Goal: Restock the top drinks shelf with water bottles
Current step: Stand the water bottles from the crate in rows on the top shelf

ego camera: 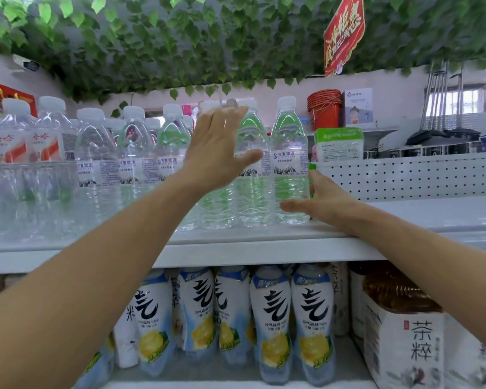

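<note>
Several clear water bottles with white caps and blue-and-white labels stand in rows on the white top shelf (264, 245). My left hand (219, 147) is raised flat, fingers straight, against the upper part of a bottle in the front row, hiding most of it. My right hand (317, 200) lies open low beside the rightmost water bottle (289, 164), with the thumb across its base and the fingers at its right side. Neither hand grips a bottle.
Red-labelled water bottles (14, 141) fill the shelf's left end. A white perforated panel (404, 175) bounds the right side, with a green packet (338, 143) and red buckets (324, 108) behind. Lemon drink bottles (272, 321) and a tea carton (404, 343) sit on the shelf below. Leafy vines hang overhead.
</note>
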Tool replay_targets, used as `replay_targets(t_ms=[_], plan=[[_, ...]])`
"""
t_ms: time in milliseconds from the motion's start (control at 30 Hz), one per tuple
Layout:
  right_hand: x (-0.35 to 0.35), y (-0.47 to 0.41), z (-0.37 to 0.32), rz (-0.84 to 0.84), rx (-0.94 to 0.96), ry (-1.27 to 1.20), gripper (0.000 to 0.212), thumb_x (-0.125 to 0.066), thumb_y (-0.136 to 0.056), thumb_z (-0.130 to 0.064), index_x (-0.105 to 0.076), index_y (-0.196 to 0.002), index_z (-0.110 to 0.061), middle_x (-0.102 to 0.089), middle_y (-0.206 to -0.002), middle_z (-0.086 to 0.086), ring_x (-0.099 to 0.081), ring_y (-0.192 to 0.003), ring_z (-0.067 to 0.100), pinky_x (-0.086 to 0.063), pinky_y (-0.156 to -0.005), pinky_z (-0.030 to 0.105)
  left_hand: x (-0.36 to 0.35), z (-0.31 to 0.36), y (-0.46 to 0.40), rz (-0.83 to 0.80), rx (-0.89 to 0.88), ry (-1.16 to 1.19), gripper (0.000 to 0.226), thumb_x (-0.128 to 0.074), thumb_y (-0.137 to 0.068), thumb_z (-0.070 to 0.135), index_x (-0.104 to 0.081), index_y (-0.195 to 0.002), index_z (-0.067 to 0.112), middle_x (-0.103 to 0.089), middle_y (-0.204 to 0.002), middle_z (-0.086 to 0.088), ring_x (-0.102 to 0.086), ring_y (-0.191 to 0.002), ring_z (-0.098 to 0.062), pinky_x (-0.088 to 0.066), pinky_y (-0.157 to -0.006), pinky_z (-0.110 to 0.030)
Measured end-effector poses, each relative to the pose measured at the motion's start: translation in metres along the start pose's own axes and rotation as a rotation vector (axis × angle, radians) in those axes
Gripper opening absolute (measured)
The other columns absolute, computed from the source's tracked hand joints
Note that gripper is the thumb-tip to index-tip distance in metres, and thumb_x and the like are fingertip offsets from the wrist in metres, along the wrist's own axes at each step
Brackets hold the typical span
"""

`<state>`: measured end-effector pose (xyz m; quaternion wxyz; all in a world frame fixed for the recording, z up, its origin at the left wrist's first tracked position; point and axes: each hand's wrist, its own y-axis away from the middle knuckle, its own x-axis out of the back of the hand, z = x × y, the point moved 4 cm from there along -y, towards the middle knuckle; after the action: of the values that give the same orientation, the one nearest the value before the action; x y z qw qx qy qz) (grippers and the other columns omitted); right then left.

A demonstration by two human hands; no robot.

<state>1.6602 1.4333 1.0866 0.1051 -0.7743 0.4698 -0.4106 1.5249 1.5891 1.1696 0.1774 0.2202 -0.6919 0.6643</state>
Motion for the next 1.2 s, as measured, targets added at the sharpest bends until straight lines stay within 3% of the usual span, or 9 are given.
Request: replay_targets(t_ms=[267, 400, 700, 833, 900, 1033, 1100, 1200], plan=[[0.002, 0.003, -0.001, -0.008, 0.009, 0.021, 0.080, -0.081, -0.078, -0.043, -0.038, -0.142, -0.025, -0.055, -0.133, -0.005, -0.053, -0.115, 0.015, -0.044, -0.103, 0.041, -0.015, -0.003, 0.023, 0.016, -0.026, -0.052, 0.088, -0.067, -0.087, 0.050, -0.019, -0.157, 0.025, -0.021, -0.161, -0.002, -0.004, -0.151, -0.021, -0.002, -0.123, -0.037], [0.001, 0.004, -0.001, -0.011, 0.007, 0.016, 0.083, -0.081, -0.077, -0.046, -0.036, -0.144, -0.026, -0.052, -0.141, -0.005, -0.050, -0.125, 0.020, -0.041, -0.109, 0.049, -0.016, -0.003, 0.025, 0.030, -0.032, -0.037, 0.088, -0.069, -0.086, 0.048, -0.021, -0.156, 0.026, -0.024, -0.160, 0.000, -0.005, -0.151, -0.020, -0.004, -0.123, -0.038], [0.001, 0.008, -0.003, -0.035, -0.017, 0.003, 0.090, -0.080, -0.078, -0.048, -0.029, -0.149, -0.025, -0.044, -0.150, -0.002, -0.043, -0.135, 0.022, -0.035, -0.113, 0.051, -0.017, 0.001, 0.030, 0.077, -0.033, -0.065, 0.082, -0.065, -0.089, 0.047, -0.024, -0.155, 0.022, -0.028, -0.157, -0.002, -0.007, -0.150, -0.022, -0.004, -0.123, -0.042], [0.003, 0.011, -0.009, -0.026, -0.045, 0.021, 0.083, -0.075, -0.081, -0.051, -0.032, -0.148, -0.027, -0.051, -0.141, -0.002, -0.050, -0.125, 0.020, -0.041, -0.109, 0.049, -0.013, 0.004, 0.035, 0.077, -0.036, -0.104, 0.079, -0.063, -0.089, 0.048, -0.027, -0.154, 0.022, -0.031, -0.154, -0.002, -0.012, -0.148, -0.024, -0.009, -0.122, -0.043], [0.011, 0.021, -0.013, 0.077, -0.043, 0.054, 0.083, -0.071, -0.084, -0.053, -0.031, -0.150, -0.024, -0.054, -0.134, 0.001, -0.053, -0.118, 0.020, -0.044, -0.105, 0.047, -0.007, 0.009, 0.046, 0.098, -0.011, -0.068, 0.074, -0.065, -0.089, 0.047, -0.033, -0.151, 0.020, -0.036, -0.151, -0.003, -0.019, -0.145, -0.025, -0.013, -0.121, -0.041], [0.037, 0.072, -0.020, 0.363, 0.127, 0.257, 0.045, -0.065, -0.091, -0.041, -0.056, -0.129, -0.018, -0.062, -0.116, -0.001, -0.059, -0.105, 0.016, -0.051, -0.095, 0.045, 0.004, 0.038, 0.091, 0.160, 0.082, 0.123, 0.050, -0.067, -0.090, 0.037, -0.053, -0.135, 0.019, -0.051, -0.132, -0.004, -0.042, -0.126, -0.023, -0.035, -0.106, -0.037], [0.044, 0.110, -0.022, 0.400, 0.240, 0.392, 0.025, -0.062, -0.092, -0.037, -0.064, -0.111, -0.021, -0.061, -0.105, -0.009, -0.058, -0.098, 0.012, -0.051, -0.086, 0.043, 0.008, 0.062, 0.123, 0.178, 0.113, 0.220, 0.036, -0.066, -0.091, 0.035, -0.059, -0.123, 0.020, -0.056, -0.120, 0.001, -0.051, -0.113, -0.017, -0.045, -0.092, -0.037], [0.051, 0.170, -0.013, 0.400, 0.328, 0.496, 0.013, -0.061, -0.091, -0.031, -0.066, -0.097, -0.021, -0.056, -0.093, -0.011, -0.057, -0.089, 0.016, -0.046, -0.073, 0.036, 0.005, 0.108, 0.171, 0.130, 0.161, 0.334, 0.026, -0.063, -0.089, 0.040, -0.060, -0.112, 0.028, -0.058, -0.106, 0.011, -0.055, -0.098, -0.006, -0.050, -0.078, -0.032]])
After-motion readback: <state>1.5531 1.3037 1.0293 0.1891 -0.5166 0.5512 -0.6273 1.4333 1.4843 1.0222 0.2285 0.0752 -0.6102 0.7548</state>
